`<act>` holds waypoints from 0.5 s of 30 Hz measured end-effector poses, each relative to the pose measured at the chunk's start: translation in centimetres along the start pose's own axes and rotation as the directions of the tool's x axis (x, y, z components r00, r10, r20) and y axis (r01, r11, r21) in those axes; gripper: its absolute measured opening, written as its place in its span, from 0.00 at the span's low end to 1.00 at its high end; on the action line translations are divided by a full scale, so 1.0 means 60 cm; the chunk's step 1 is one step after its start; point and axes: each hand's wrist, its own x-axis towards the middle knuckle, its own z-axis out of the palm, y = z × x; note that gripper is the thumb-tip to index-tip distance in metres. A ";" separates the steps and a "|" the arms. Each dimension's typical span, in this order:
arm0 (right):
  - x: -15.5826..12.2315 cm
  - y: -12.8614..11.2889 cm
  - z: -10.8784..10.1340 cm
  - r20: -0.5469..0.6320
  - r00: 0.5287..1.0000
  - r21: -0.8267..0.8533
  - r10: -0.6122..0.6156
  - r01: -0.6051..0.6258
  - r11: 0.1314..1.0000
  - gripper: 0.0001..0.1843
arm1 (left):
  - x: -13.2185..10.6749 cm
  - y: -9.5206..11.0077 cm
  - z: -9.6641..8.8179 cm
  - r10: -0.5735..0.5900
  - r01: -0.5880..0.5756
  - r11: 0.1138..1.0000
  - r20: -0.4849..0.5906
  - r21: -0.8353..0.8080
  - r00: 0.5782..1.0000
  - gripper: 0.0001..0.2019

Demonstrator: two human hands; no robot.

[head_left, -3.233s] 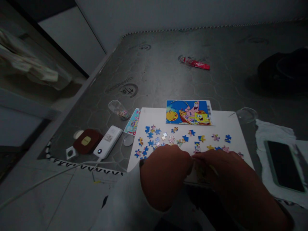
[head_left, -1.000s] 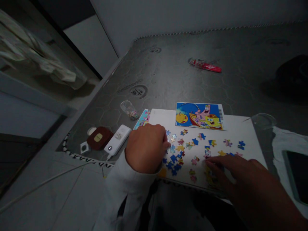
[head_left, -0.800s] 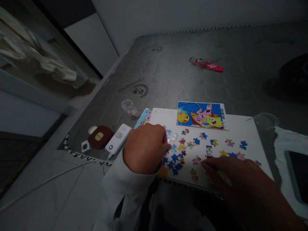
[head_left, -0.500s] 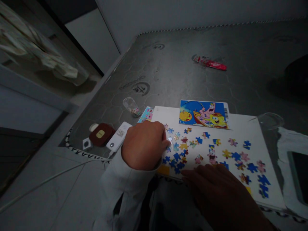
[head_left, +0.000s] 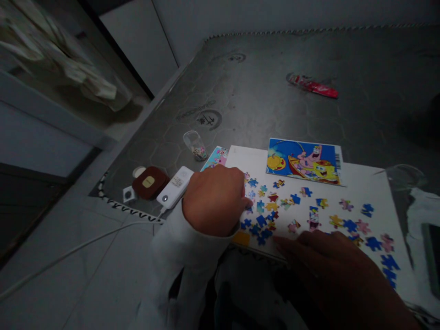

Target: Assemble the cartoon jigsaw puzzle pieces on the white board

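**What's nearest the camera?**

The left hand (head_left: 215, 201), coming out of a loose white knit sleeve (head_left: 185, 261). It's curled, with its fingertips (head_left: 248, 203) down among the puzzle pieces. Whether it's pinching one, I can't tell, because the knuckles hide it.

**And the other hand?**

The right hand (head_left: 330, 266) is relaxed and open, fingers spread and gripping nothing, low on the right at the near edge of a white rectangular board (head_left: 369, 188).

**Where are the pieces?**

Small multicoloured cardboard jigsaw pieces (head_left: 264, 217) lie scattered loose on that board, mostly blue, pink and yellow, just beyond the right fingers.

**Any printing you can read?**

A glossy rectangular picture card (head_left: 304, 161) at the board's far edge shows SpongeBob and Patrick in a boat, with a black barcode (head_left: 338, 161) on its right edge. The label on the white rectangular power bank (head_left: 173, 187) left of the board is too small to read.

**What's beyond that?**

Beside the power bank sits a dark brown rounded pouch with a tan tag (head_left: 148, 182). Farther on are a clear plastic tube holding pieces (head_left: 195, 145) and a crumpled red wrapper (head_left: 312, 85), both on a grey hexagon-patterned mattress (head_left: 247, 110). Its printed lettering is unreadable.
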 end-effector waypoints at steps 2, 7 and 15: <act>0.001 0.002 -0.001 0.007 1.000 -0.016 -0.001 0.001 1.000 0.23 | 0.000 0.000 0.000 0.000 0.000 1.000 -0.002 0.002 1.000 0.14; 0.003 0.002 0.002 -0.004 1.000 -0.074 -0.008 0.007 0.997 0.22 | -0.002 -0.002 -0.002 0.002 -0.002 1.000 0.007 0.009 1.000 0.18; 0.003 0.014 -0.008 0.051 0.999 -0.063 -0.012 0.015 0.998 0.23 | -0.005 -0.006 -0.006 0.000 -0.001 1.000 -0.021 -0.012 1.000 0.23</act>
